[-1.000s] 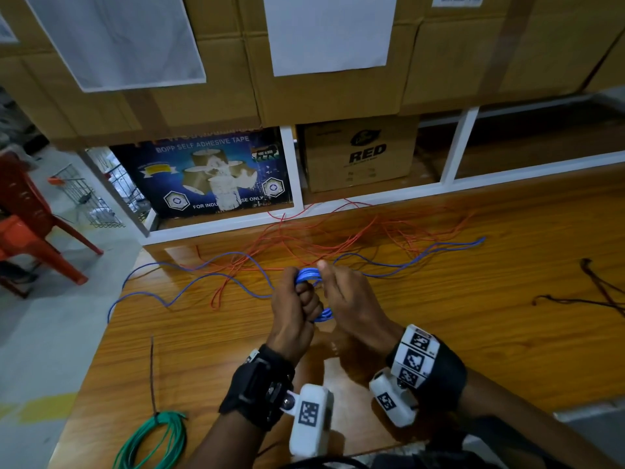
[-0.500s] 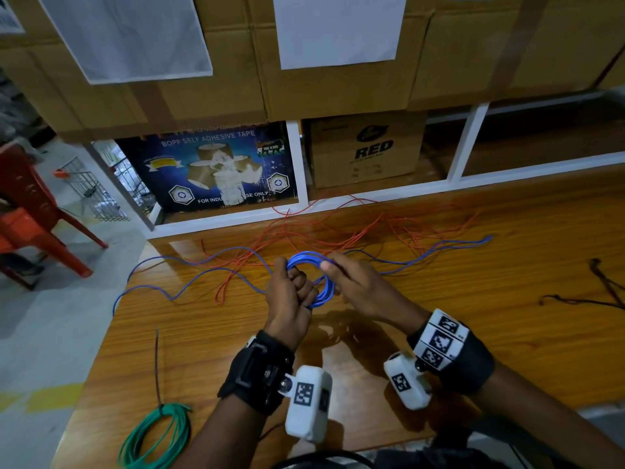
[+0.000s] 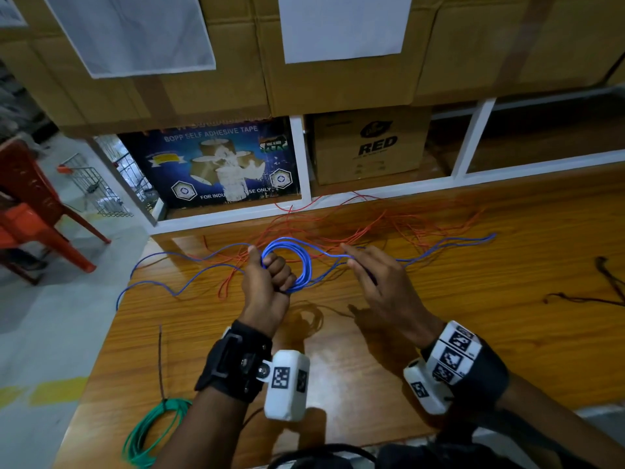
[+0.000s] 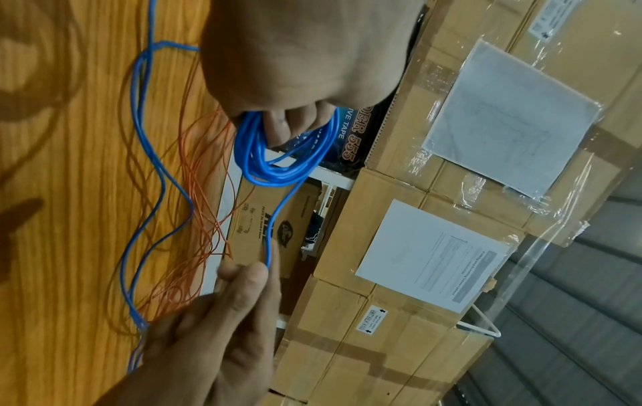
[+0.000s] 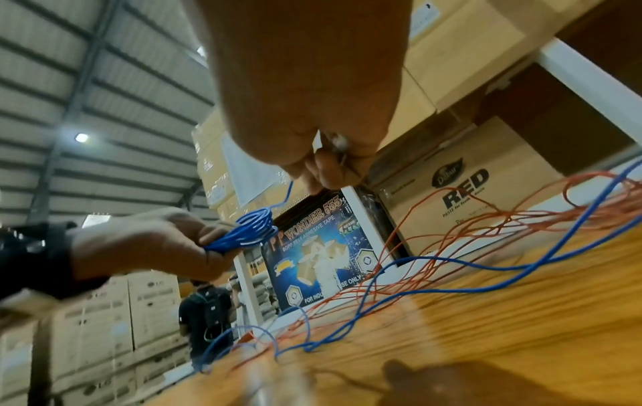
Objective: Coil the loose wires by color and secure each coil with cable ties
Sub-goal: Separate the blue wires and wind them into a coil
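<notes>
Green coil [image 3: 152, 431] by table [image 3: 507, 333] edge: head view only.

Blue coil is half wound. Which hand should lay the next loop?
Probably the right hand: it pinches the loose blue wire leading into the blue coil. The left hand grips that coil and should just hold.
</notes>
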`<state>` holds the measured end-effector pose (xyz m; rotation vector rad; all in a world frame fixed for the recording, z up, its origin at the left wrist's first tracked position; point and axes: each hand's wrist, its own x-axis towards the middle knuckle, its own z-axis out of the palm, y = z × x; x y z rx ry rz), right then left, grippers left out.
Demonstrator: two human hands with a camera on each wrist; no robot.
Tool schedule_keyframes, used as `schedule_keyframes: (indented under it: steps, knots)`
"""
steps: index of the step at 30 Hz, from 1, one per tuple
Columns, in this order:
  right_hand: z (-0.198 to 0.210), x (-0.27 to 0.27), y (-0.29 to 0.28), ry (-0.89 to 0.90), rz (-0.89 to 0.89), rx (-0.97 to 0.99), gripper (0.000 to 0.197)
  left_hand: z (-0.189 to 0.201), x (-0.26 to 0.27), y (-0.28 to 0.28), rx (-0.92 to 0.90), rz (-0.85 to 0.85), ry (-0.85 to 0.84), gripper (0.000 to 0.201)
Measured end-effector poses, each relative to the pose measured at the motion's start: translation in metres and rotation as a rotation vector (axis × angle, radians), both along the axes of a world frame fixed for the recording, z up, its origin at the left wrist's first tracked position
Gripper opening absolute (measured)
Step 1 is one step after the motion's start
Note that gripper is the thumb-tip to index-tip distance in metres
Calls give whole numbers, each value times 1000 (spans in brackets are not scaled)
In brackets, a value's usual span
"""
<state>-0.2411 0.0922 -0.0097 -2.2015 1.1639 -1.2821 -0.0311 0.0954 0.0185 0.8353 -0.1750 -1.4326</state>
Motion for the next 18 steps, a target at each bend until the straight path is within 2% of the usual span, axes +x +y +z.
schedule_keyframes:
  steps: [3,6,10,15,18]
  knots:
    - [0,-9,1,90,-19,-228,35,-3,6,0,-9,-21,6,51]
    - [5,-18,3,249,111,-421,34,-4,12,0,0,-31,-9,48]
    - [10,-15,11,353,272,-425,42,-3,15,1,26,-12,-72,45]
    - [26,-5,15,480,386,-538,25,-5,11,2,50,-46,-132,45]
    - [39,1,16,552,446,-594,23,-9,8,4,64,-95,-163,45]
